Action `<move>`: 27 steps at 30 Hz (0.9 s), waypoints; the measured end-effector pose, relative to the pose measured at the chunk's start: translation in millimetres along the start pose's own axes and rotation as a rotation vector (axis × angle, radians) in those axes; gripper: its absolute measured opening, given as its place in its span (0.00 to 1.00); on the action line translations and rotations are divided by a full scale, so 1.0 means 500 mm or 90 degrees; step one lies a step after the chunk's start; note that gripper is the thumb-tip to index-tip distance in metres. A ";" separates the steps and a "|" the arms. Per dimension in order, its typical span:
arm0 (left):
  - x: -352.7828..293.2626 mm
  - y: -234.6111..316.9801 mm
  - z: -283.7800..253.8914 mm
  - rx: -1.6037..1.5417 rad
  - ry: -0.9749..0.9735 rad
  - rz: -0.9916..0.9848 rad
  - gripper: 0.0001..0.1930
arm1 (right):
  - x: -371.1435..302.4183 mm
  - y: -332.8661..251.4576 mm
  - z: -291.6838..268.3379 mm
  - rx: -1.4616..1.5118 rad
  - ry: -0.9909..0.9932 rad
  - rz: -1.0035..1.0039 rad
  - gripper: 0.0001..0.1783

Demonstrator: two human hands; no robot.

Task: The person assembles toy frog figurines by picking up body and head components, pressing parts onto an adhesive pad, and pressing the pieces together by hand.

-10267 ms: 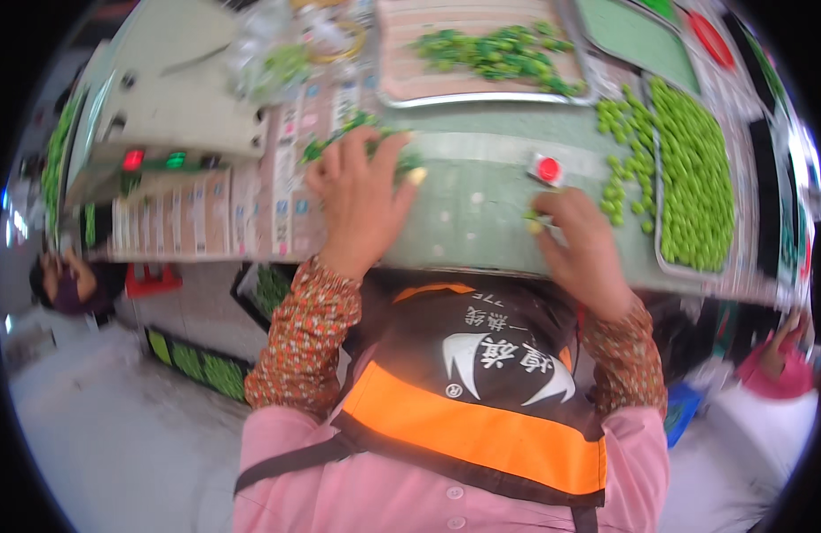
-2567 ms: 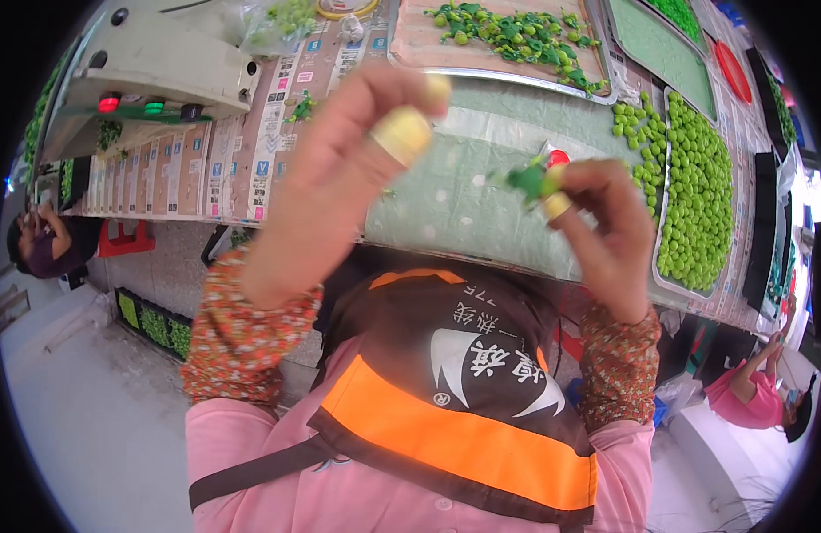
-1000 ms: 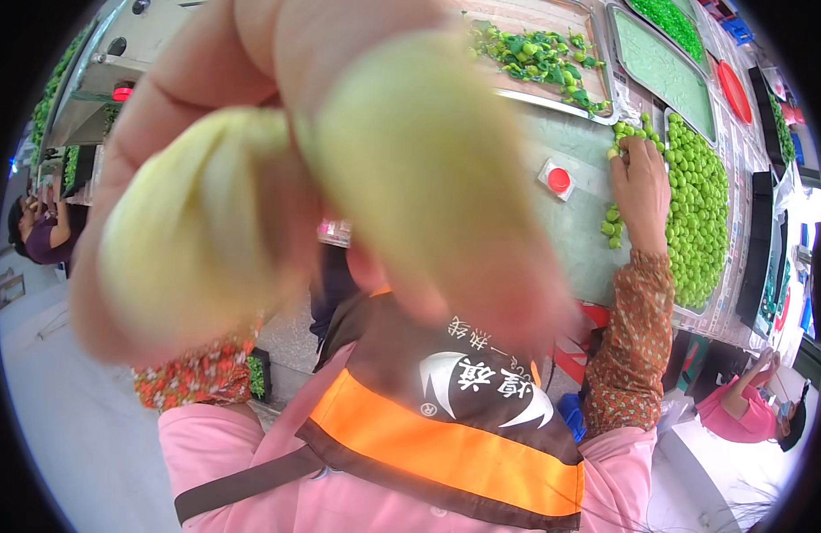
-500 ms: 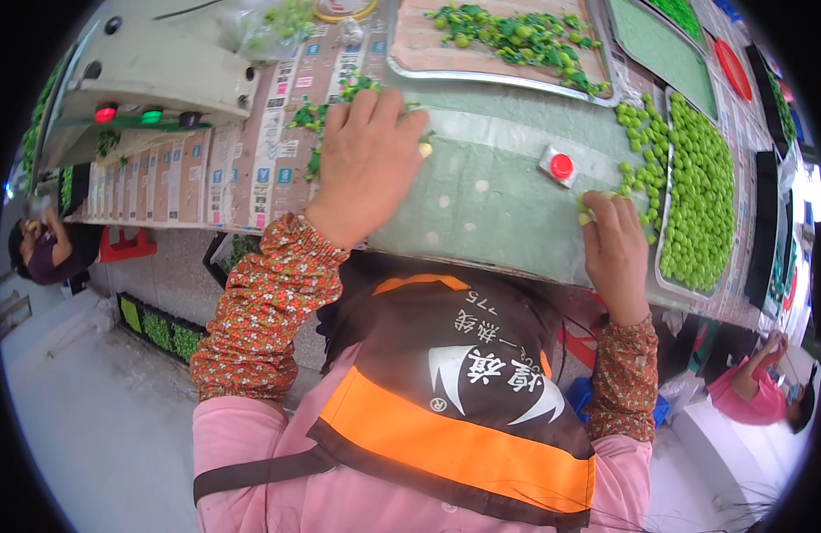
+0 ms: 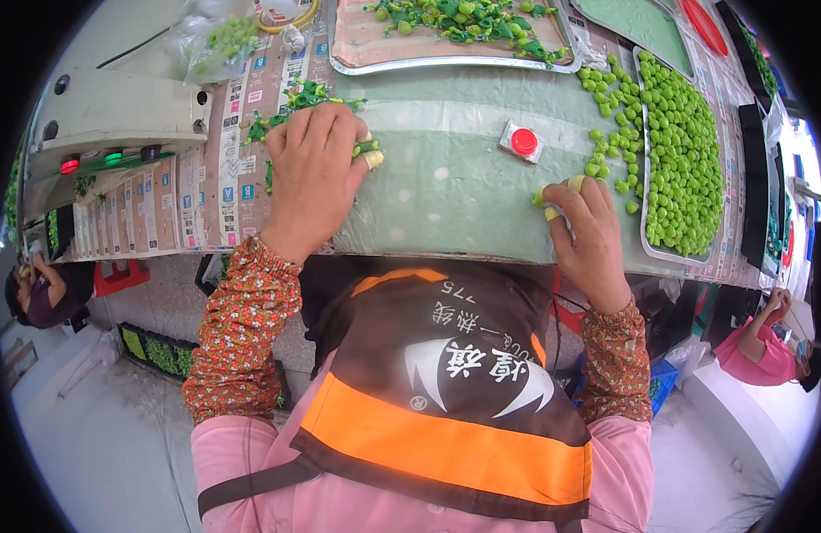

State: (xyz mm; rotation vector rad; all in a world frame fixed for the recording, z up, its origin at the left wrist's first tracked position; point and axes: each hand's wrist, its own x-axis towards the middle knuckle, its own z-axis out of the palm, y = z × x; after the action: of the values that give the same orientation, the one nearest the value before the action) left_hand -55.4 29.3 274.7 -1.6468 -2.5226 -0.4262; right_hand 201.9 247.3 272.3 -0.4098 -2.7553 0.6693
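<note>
My left hand (image 5: 317,178) rests with bent fingers beside a heap of dark-green leafy pieces (image 5: 308,94). Yellow tape wraps its thumb, and a bit of green shows between thumb and forefinger. Toward the right of the work surface, my right hand (image 5: 590,233) pinches a small light-green piece (image 5: 539,197) between taped fingertips. Close beyond that hand lie loose light-green round pieces (image 5: 613,140). They spread beside a metal tray (image 5: 643,191) filled with the same round pieces (image 5: 686,160).
A red push button on a white base (image 5: 523,142) sits on the green mat (image 5: 428,204) between my hands. Beyond the mat stands a metal-rimmed tray (image 5: 446,64) of leafy pieces. A pale machine housing (image 5: 126,107) with coloured buttons stands at the left; a tape roll (image 5: 286,13) lies farther back.
The view has shifted, so the table appears farther left. My right hand has come closer to the push button and away from the loose pieces, with a green piece now visible at its fingertips.
</note>
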 end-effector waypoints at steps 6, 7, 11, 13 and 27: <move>-0.003 -0.022 0.001 -0.206 0.125 0.011 0.14 | 0.010 0.007 0.008 0.000 0.017 -0.028 0.18; -0.007 -0.015 -0.002 -0.206 0.125 0.010 0.14 | 0.012 0.011 0.011 0.002 0.021 -0.029 0.18; -0.016 0.026 -0.002 -0.627 0.098 -0.194 0.12 | 0.019 0.010 0.023 -0.002 0.028 -0.030 0.18; -0.018 0.037 -0.001 -0.751 0.099 -0.203 0.12 | 0.023 0.005 0.023 -0.017 0.019 -0.028 0.19; -0.043 0.100 0.003 -1.004 -0.086 -0.355 0.13 | 0.081 0.008 -0.001 0.207 0.071 0.100 0.13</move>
State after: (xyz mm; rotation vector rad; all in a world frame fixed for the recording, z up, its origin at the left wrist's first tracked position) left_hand -1.0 29.8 277.2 -0.8911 -2.6416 -2.9082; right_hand 165.5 264.3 278.7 -0.5729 -2.4676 1.0788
